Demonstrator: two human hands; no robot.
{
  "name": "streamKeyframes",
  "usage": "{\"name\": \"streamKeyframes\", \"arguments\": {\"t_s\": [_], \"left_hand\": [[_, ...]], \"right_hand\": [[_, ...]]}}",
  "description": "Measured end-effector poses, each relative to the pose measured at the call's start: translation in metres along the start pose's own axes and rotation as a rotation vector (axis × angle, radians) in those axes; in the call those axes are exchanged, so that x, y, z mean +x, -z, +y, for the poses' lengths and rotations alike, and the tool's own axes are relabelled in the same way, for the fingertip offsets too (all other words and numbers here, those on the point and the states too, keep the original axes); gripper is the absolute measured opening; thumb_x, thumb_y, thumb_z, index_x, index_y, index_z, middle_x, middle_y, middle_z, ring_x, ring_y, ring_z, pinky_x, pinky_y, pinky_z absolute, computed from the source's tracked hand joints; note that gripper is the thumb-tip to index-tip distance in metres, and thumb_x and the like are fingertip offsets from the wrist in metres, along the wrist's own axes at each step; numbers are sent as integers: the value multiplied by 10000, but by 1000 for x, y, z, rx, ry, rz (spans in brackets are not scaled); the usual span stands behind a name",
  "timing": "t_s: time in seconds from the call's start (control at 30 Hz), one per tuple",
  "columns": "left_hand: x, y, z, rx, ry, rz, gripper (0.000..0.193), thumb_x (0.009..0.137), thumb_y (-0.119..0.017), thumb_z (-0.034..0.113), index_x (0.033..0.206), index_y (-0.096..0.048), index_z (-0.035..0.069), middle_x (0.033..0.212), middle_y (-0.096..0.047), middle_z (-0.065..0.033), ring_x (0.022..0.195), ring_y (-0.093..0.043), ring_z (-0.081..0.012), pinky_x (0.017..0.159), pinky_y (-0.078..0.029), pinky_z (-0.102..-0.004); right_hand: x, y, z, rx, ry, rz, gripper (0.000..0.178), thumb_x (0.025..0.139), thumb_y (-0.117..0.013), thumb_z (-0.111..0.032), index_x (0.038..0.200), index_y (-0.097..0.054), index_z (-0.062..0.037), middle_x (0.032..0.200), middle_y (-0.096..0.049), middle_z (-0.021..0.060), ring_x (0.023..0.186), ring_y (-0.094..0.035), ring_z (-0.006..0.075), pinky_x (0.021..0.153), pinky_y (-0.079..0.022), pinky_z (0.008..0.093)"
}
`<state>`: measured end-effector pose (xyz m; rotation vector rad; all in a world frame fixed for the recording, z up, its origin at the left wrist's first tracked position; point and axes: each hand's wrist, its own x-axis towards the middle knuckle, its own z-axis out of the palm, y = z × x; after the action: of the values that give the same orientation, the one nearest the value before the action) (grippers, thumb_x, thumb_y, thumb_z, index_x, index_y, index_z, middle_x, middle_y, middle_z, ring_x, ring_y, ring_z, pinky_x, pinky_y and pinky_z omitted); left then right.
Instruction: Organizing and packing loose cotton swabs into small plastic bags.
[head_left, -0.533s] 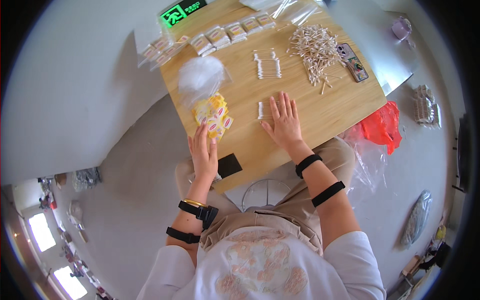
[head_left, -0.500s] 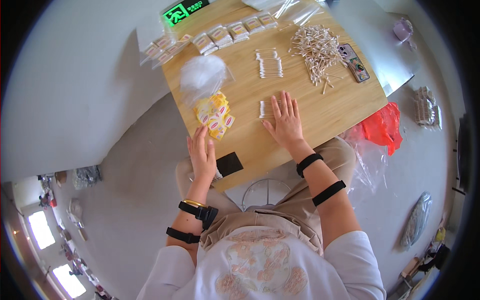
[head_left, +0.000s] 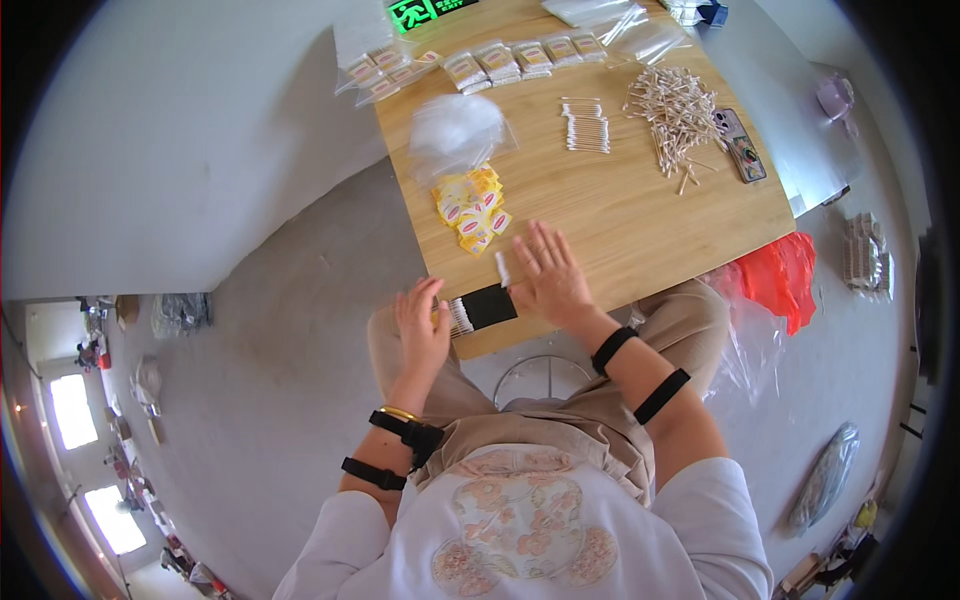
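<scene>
On the tabletop (head_left: pixel 630 215), we saw filled packets (head_left: pixel 498 62) already lined up at eleven o'clock, a swab pile (head_left: pixel 672 108) left unsorted at two, and, towards seven, a short swab row (head_left: pixel 502 268) beside our wide-fingered right hand (head_left: pixel 553 286), our left hand (head_left: pixel 423 326) loosely parted.

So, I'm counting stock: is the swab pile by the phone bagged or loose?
Loose: swabs lie crossed on the table, no bag around them.
</scene>
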<state>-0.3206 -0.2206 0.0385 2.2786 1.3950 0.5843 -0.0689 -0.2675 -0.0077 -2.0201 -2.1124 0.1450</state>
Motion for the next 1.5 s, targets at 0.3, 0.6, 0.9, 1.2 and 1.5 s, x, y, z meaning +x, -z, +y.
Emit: {"name": "streamKeyframes", "arguments": {"t_s": [0.3,0.6,0.9,1.2,1.5], "left_hand": [[19,-48,30,249,-94,-62,666,933,-619,332,1496,-368,78,1575,-293,-158,1490,-206,-393,1198,-69,-622],[19,-28,6,136,141,90,669,940,-608,334,1518,-338,131,1592,-261,-144,1484,-205,-394,1194,-96,-613],[-14,-44,-37,-303,759,89,610,1021,-467,542,978,-696,-22,871,-699,-190,863,-672,-273,799,-499,-385],[-17,-62,-43,-944,932,179,616,1030,-457,557,1010,-629,-35,940,-646,-68,847,-608,-146,766,-505,-318],[-18,-68,-51,-821,880,242,592,1040,-441,547,984,-637,-9,913,-638,-68,826,-596,-141,745,-501,-317]], "right_hand": [[-4,3,-25,95,64,15,811,929,-537,-568,1535,-350,-63,1612,-248,209,1528,-163,321,1246,-101,492],[-6,6,-25,98,70,-9,824,933,-534,-561,1553,-303,-70,1622,-222,208,1528,-157,325,1246,-98,495],[-7,1,-30,91,73,-21,784,942,-553,-496,1560,-292,-89,1631,-200,204,1529,-162,318,1246,-108,494],[-18,-1,-63,61,131,-86,641,991,-498,-370,1572,-294,-192,1654,-209,86,1535,-154,290,1244,-104,511],[-19,-12,-94,110,117,-48,642,980,-504,-362,1565,-311,-178,1650,-220,93,1533,-152,310,1238,-106,533]]}}
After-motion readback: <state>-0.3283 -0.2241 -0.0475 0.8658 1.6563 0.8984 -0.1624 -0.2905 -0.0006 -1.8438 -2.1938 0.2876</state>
